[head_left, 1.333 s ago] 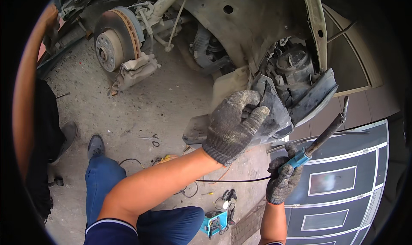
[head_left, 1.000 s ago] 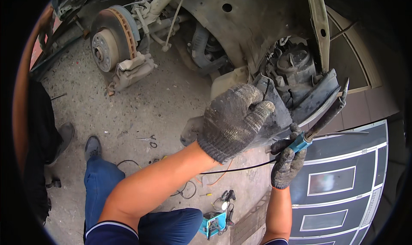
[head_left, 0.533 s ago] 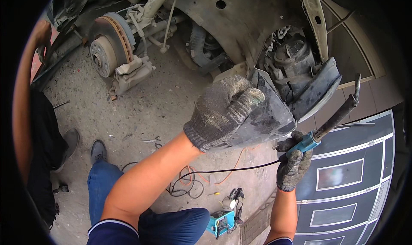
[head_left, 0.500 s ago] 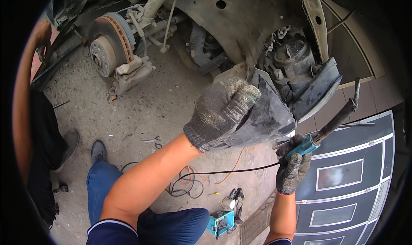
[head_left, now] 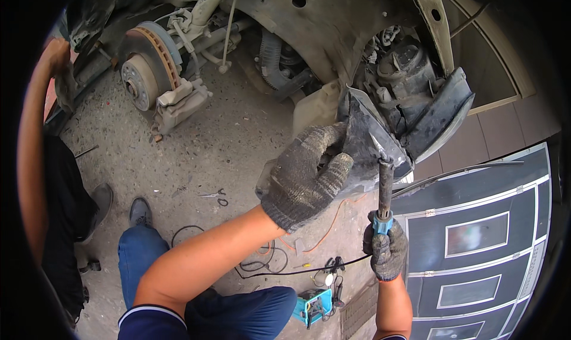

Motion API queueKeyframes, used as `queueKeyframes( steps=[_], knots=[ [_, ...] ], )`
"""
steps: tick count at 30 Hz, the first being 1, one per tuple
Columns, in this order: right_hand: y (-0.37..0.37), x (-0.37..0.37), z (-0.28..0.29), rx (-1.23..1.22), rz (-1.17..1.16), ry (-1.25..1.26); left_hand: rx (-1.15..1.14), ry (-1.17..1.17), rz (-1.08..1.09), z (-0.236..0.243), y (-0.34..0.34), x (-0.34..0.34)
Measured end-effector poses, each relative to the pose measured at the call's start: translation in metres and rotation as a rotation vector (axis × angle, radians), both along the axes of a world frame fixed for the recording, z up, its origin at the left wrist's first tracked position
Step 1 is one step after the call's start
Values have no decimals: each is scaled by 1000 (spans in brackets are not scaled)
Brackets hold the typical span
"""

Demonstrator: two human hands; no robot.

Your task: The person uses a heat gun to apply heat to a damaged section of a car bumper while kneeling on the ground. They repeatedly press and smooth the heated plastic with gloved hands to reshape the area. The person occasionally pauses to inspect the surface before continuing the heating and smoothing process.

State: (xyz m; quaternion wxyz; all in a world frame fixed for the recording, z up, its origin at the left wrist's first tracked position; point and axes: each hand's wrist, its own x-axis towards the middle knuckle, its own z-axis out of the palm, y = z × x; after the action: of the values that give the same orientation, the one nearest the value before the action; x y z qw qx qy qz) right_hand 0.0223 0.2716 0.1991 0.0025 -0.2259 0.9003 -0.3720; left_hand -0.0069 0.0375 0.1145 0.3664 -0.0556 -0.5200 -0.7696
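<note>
My right hand [head_left: 389, 254], in a grey knitted work glove, is closed around the teal handle of a soldering iron [head_left: 385, 188]. Its dark metal barrel points upward, and the pale tip lies over the torn corner of a dark grey plastic car bumper [head_left: 370, 126]. Whether the tip touches the plastic I cannot tell. A black cord runs left from the handle. My left hand [head_left: 306, 182], gloved alike, grips the bumper's near edge with fingers curled and thumb apart; the glove hides part of that edge.
A brake disc [head_left: 146, 63] with caliper hangs exposed at upper left. Scissors [head_left: 217, 196], looped cords and a teal toolbox [head_left: 312, 307] lie on the floor. Dark framed panels [head_left: 476, 236] stand at right. Another person's arm [head_left: 33, 143] reaches in at far left.
The soldering iron has swung left from the bumper's right side, its tip now over the torn corner. My left hand has shifted slightly down, its thumb spreading from the fingers.
</note>
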Motion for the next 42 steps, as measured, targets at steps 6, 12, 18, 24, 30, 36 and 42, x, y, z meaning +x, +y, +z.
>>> queueKeyframes(
  steps=[6, 12, 18, 24, 30, 36, 42],
  knots=[
    [-11, -3, 5, 56, 25, -32, -37, 40, 49, 0, -1, -2],
    [-15, -7, 8, 61, 13, -69, -53, 54, 68, -1, -2, -4],
    [-12, -11, 9, 51, -1, -94, -93, 36, 120, 1, -4, -3],
    [-15, -11, 13, 59, -32, -100, -134, 34, 156, 1, -6, -4],
    [-15, -12, 20, 98, -45, -92, -159, 1, 177, 3, -6, -2],
    [-14, -16, 23, 158, -34, -44, -155, 1, 168, 4, -6, -2],
    [-14, -17, 23, 173, -51, -44, -122, 11, 112, 4, -7, 0]
  ],
)
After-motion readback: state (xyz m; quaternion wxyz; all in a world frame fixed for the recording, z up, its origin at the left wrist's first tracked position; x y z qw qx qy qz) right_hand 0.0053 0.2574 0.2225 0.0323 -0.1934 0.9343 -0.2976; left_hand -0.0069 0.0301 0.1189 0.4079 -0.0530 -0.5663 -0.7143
